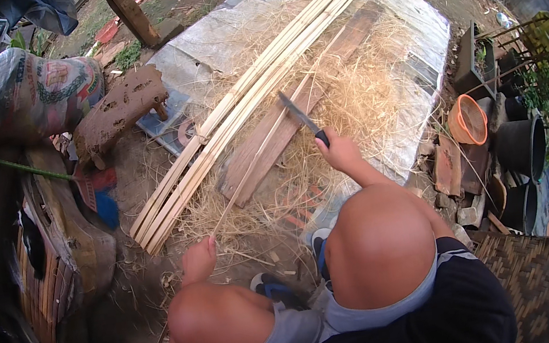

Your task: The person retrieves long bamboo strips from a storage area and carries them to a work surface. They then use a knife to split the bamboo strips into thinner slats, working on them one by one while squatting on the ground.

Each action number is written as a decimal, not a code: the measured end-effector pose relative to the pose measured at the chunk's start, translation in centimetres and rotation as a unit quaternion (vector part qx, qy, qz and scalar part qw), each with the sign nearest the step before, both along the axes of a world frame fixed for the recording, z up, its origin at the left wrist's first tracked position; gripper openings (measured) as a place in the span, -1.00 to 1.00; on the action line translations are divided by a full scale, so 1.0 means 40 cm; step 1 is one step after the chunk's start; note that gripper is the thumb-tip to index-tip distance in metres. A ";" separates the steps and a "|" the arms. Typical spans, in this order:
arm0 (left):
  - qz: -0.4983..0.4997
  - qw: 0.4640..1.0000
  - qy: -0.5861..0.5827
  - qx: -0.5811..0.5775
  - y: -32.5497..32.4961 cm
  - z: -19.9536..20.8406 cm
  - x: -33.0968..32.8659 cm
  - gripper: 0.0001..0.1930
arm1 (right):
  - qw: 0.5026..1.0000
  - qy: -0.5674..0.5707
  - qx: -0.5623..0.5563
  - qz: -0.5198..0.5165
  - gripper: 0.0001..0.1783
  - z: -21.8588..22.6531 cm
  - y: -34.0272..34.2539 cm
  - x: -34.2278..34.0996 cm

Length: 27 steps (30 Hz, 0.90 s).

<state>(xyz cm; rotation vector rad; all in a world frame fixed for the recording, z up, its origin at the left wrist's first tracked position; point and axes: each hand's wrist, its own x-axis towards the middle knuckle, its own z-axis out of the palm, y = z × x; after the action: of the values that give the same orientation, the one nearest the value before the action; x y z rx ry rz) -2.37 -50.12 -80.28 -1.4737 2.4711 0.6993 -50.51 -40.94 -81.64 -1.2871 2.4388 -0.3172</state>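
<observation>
In my right hand (pixel 343 153) is a knife (pixel 301 114), gripped by its black handle. Its blade points up and left over a brown wooden board (pixel 266 162). My left hand (pixel 198 259) is closed on the near end of a thin bamboo strip (pixel 262 148). This strip runs from my fist up along the board, passing left of the blade. Beside the board, on its left, lies a bundle of long pale bamboo slats (pixel 237 109). Curly shavings (pixel 370 97) are heaped around the board, thickest on the right.
A pale printed sheet (pixel 420 29) lies under the work. At left stand a low brown bench (pixel 123 105) and a stuffed sack (pixel 35 90). An orange basket (pixel 468 121) and black pots (pixel 522 145) sit at right. My bent knees rise close below both hands.
</observation>
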 end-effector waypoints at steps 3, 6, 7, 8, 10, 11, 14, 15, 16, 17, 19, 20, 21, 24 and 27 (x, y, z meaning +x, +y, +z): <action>-0.009 1.000 0.009 0.000 -0.008 -0.012 -0.082 -0.57 | 0.964 -0.096 -0.005 0.248 -0.51 0.073 0.033 0.263; -0.020 1.000 0.021 -0.004 0.002 -0.018 -0.068 -0.57 | 0.938 -0.064 0.026 0.341 -0.50 0.111 0.042 0.306; -0.017 0.999 0.036 -0.005 0.009 -0.029 -0.017 -0.57 | 0.967 -0.085 0.007 0.241 -0.48 0.051 0.022 0.249; -0.010 0.998 0.055 -0.012 0.004 -0.030 0.008 -0.56 | 0.973 -0.074 -0.003 0.219 -0.49 0.031 0.010 0.213; -0.014 0.999 0.029 -0.014 0.004 -0.022 -0.031 -0.57 | 0.986 -0.040 -0.016 0.162 -0.49 0.016 0.009 0.145; -0.011 1.000 0.004 -0.016 0.009 -0.003 -0.017 -0.57 | 0.983 -0.057 -0.012 0.173 -0.50 0.025 0.003 0.204; -0.033 0.998 0.004 -0.059 0.011 -0.041 0.050 -0.58 | 0.977 -0.013 -0.023 0.212 -0.53 0.058 -0.033 0.154; -0.003 1.000 0.006 -0.009 0.028 -0.031 0.105 -0.57 | 0.974 -0.015 -0.016 0.225 -0.54 0.040 -0.014 0.156; 0.030 0.999 0.006 0.040 0.046 0.013 0.170 -0.57 | 0.986 0.009 -0.003 0.168 -0.53 0.026 -0.014 0.092; 0.054 0.995 0.020 0.082 0.031 0.041 0.183 -0.56 | 0.994 0.049 0.006 0.102 -0.53 0.028 -0.028 -0.031; 0.103 0.984 0.030 0.141 0.022 0.081 0.189 -0.53 | 0.996 0.079 -0.004 -0.038 -0.51 0.014 -0.035 -0.134; 0.127 0.976 0.034 0.174 0.025 0.085 0.187 -0.51 | 0.997 0.070 0.001 -0.041 -0.50 -0.006 -0.021 -0.138; 0.120 0.971 0.053 0.200 0.010 0.073 0.182 -0.50 | 0.997 0.060 0.000 -0.041 -0.50 -0.015 -0.028 -0.123; 0.142 0.939 0.108 0.295 -0.049 -0.028 0.168 -0.47 | 0.996 -0.050 0.003 0.074 -0.49 -0.009 -0.027 0.124; 0.152 0.890 0.151 0.403 -0.082 -0.068 0.078 -0.47 | 0.958 -0.032 -0.005 0.285 -0.50 0.056 0.074 0.300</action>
<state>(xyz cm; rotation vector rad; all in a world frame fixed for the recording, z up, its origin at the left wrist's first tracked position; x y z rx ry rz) 0.74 -53.41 -82.99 -1.4479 1.7048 1.8509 -38.52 -37.98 -79.40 -1.8708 1.9006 -0.2049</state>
